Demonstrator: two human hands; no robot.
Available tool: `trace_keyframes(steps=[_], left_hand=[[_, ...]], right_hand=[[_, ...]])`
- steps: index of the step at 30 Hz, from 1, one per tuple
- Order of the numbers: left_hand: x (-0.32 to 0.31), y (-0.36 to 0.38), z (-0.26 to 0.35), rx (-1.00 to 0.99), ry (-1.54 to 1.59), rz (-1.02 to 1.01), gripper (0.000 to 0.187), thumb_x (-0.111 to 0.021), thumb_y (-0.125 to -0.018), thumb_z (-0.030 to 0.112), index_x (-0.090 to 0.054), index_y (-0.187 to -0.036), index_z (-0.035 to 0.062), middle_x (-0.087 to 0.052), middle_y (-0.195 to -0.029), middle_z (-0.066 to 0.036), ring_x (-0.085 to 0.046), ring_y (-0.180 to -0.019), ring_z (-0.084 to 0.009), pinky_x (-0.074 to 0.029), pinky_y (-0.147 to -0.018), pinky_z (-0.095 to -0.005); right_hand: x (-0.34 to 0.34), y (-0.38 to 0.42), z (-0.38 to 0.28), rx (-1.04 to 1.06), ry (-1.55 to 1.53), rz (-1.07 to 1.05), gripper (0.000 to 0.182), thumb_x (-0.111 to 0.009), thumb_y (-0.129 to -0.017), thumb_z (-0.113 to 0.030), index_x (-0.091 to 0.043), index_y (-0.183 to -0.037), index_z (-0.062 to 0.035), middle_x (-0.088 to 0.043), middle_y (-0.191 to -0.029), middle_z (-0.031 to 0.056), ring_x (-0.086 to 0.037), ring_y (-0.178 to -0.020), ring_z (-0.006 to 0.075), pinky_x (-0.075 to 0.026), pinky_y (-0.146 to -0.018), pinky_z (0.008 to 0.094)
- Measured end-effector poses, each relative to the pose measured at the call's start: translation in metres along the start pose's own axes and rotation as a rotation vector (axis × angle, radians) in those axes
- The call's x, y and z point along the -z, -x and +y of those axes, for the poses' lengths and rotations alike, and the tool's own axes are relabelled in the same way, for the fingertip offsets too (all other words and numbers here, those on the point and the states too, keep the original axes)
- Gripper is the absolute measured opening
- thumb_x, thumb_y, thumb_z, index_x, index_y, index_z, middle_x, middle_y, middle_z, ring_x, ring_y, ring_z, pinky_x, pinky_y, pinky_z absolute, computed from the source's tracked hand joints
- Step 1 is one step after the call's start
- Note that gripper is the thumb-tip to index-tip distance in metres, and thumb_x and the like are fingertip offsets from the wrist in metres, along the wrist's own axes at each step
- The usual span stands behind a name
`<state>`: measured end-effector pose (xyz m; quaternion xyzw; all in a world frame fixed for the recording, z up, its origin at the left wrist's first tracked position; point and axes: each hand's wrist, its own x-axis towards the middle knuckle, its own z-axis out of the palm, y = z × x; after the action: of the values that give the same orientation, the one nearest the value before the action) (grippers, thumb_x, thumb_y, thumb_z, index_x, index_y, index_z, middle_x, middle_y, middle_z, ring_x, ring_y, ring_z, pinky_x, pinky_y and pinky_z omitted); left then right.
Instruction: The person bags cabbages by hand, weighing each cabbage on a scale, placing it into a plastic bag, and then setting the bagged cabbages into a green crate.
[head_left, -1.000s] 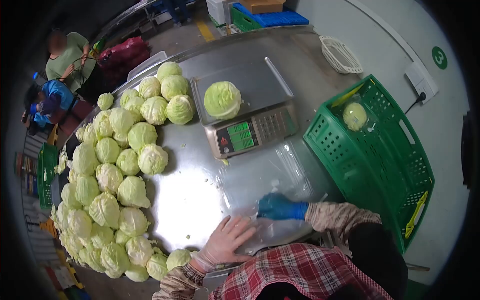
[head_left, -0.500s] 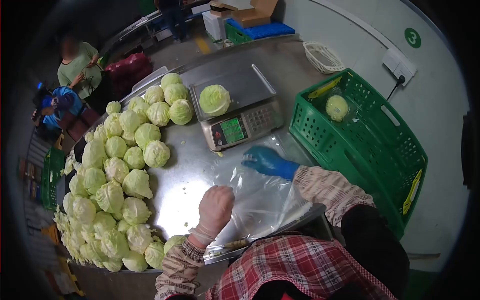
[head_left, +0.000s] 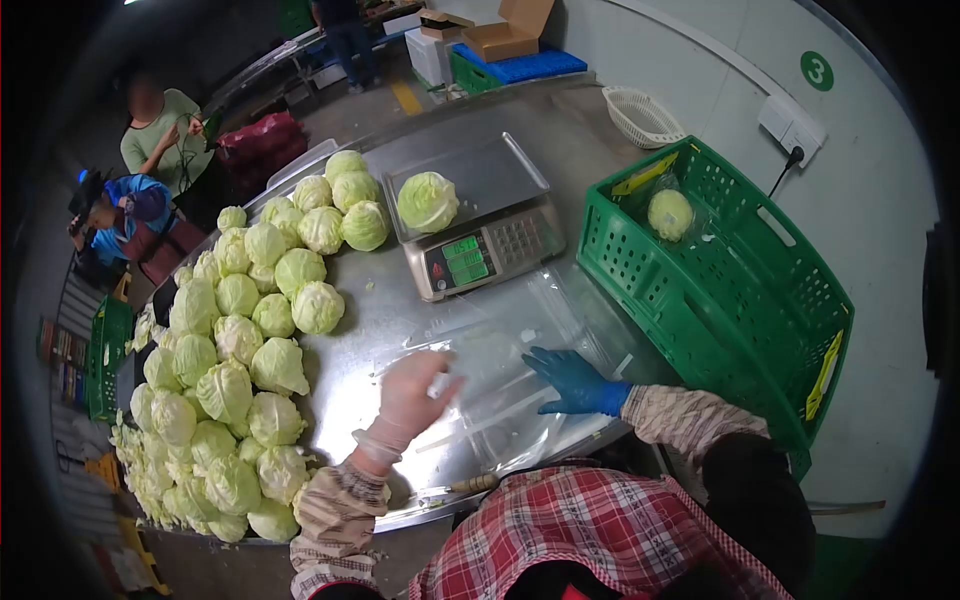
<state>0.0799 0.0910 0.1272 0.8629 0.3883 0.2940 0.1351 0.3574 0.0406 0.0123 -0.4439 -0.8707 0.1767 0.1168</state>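
My right hand [head_left: 574,381], in a blue glove, lies with fingers spread on the clear plastic bags [head_left: 500,415] stacked flat on the metal table. My left hand [head_left: 412,395], in a thin clear glove, hovers at the left edge of the bags. Its fingers are slightly blurred, with the thumb apart and nothing visible between them. Beyond the bags stands a digital scale [head_left: 490,255] with a lit green display and one cabbage [head_left: 428,201] on its plate. A knife handle [head_left: 472,485] lies at the near table edge.
Many cabbages [head_left: 237,340] are piled on the left of the table. At right, a green crate [head_left: 700,330] holds one wrapped cabbage [head_left: 670,215]. A white basket [head_left: 642,117] sits at the back by the wall. Two people [head_left: 165,140] are at far left; another stands behind.
My right hand has shifted right and nearer me, its fingers now spread on the bags. My left hand has moved a little left and away from me, opening from a closed shape.
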Motion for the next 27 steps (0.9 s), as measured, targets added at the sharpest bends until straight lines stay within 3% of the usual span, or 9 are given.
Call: trace_keyframes(steps=[5, 9, 11, 12, 15, 19, 21, 23, 27], left_hand=[[-0.092, 0.075, -0.034, -0.009, -0.273, -0.379, 0.048, -0.070, -0.068, 0.036, -0.060, -0.104, 0.0050, -0.051, -0.122, -0.012, -0.047, -0.113, -0.0286, -0.036, -0.095, -0.0420], [-0.110, 0.102, -0.073, 0.231, -0.461, -0.447, 0.011, -0.062, -0.071, 0.017, -0.060, -0.078, 0.0082, -0.061, -0.080, -0.009, -0.059, -0.071, -0.0285, -0.047, -0.068, -0.0376], [-0.100, 0.104, -0.079, 0.436, -0.288, -0.235, 0.019, -0.060, -0.075, 0.019, -0.060, -0.088, 0.0052, -0.061, -0.094, -0.012, -0.057, -0.090, -0.0272, -0.046, -0.077, -0.0385], [-0.081, 0.094, -0.064, 0.122, -0.234, -0.065, 0.022, -0.061, -0.077, 0.022, -0.060, -0.090, 0.0047, -0.060, -0.102, -0.012, -0.056, -0.097, -0.0302, -0.044, -0.083, -0.0403], [-0.090, 0.097, -0.042, 0.096, -0.218, -0.221, 0.024, -0.063, -0.076, 0.021, -0.060, -0.092, 0.0036, -0.057, -0.113, -0.012, -0.051, -0.109, -0.0316, -0.041, -0.090, -0.0416], [-0.114, 0.128, -0.076, 0.116, -0.210, -0.204, 0.020, -0.062, -0.077, 0.020, -0.060, -0.090, 0.0053, -0.060, -0.107, -0.011, -0.055, -0.101, -0.0323, -0.045, -0.085, -0.0404], [-0.114, 0.131, -0.083, 0.467, -0.138, 0.091, 0.012, -0.061, -0.078, 0.015, -0.059, -0.087, 0.0068, -0.062, -0.095, -0.009, -0.059, -0.088, -0.0294, -0.048, -0.075, -0.0375], [-0.083, 0.114, -0.077, 0.444, -0.101, 0.262, 0.010, -0.062, -0.077, 0.011, -0.059, -0.086, 0.0078, -0.062, -0.085, -0.007, -0.060, -0.078, -0.0268, -0.048, -0.067, -0.0358], [-0.040, 0.096, -0.067, 0.282, -0.038, 0.148, 0.014, -0.065, -0.075, 0.011, -0.059, -0.088, 0.0083, -0.062, -0.087, -0.008, -0.060, -0.081, -0.0265, -0.048, -0.068, -0.0365]], right_hand=[[-0.046, 0.023, 0.014, -0.182, 0.001, 0.049, 0.100, -0.073, -0.062, -0.052, -0.029, -0.139, -0.0058, -0.033, -0.139, 0.0173, -0.037, -0.124, 0.0317, -0.031, -0.100, 0.0426], [-0.055, 0.032, 0.022, -0.195, 0.043, 0.078, 0.105, -0.074, -0.059, -0.056, -0.029, -0.138, -0.0051, -0.032, -0.140, 0.0167, -0.035, -0.126, 0.0309, -0.029, -0.101, 0.0427], [-0.057, 0.036, 0.026, -0.209, 0.041, 0.061, 0.104, -0.073, -0.059, -0.057, -0.029, -0.138, -0.0048, -0.031, -0.141, 0.0168, -0.034, -0.127, 0.0308, -0.029, -0.102, 0.0425], [-0.055, 0.035, 0.026, -0.218, 0.036, 0.067, 0.105, -0.073, -0.059, -0.057, -0.029, -0.138, -0.0049, -0.031, -0.141, 0.0169, -0.034, -0.127, 0.0307, -0.028, -0.102, 0.0424], [-0.065, 0.041, 0.027, -0.179, 0.022, 0.115, 0.107, -0.074, -0.058, -0.057, -0.027, -0.139, -0.0060, -0.030, -0.141, 0.0166, -0.034, -0.127, 0.0309, -0.028, -0.103, 0.0430], [-0.061, 0.037, 0.030, -0.238, 0.003, 0.060, 0.107, -0.075, -0.057, -0.056, -0.027, -0.139, -0.0081, -0.030, -0.142, 0.0154, -0.035, -0.127, 0.0316, -0.028, -0.103, 0.0442], [-0.056, 0.033, 0.033, -0.239, 0.005, 0.032, 0.106, -0.076, -0.057, -0.056, -0.029, -0.139, -0.0077, -0.032, -0.141, 0.0154, -0.034, -0.127, 0.0313, -0.028, -0.103, 0.0436], [-0.049, 0.033, 0.038, -0.217, -0.037, 0.014, 0.104, -0.075, -0.058, -0.056, -0.030, -0.138, -0.0076, -0.033, -0.140, 0.0153, -0.034, -0.127, 0.0308, -0.028, -0.103, 0.0433], [0.024, 0.008, 0.004, -0.121, 0.049, 0.153, 0.096, -0.074, -0.061, -0.055, -0.036, -0.135, -0.0085, -0.036, -0.139, 0.0144, -0.037, -0.123, 0.0298, -0.030, -0.101, 0.0430]])
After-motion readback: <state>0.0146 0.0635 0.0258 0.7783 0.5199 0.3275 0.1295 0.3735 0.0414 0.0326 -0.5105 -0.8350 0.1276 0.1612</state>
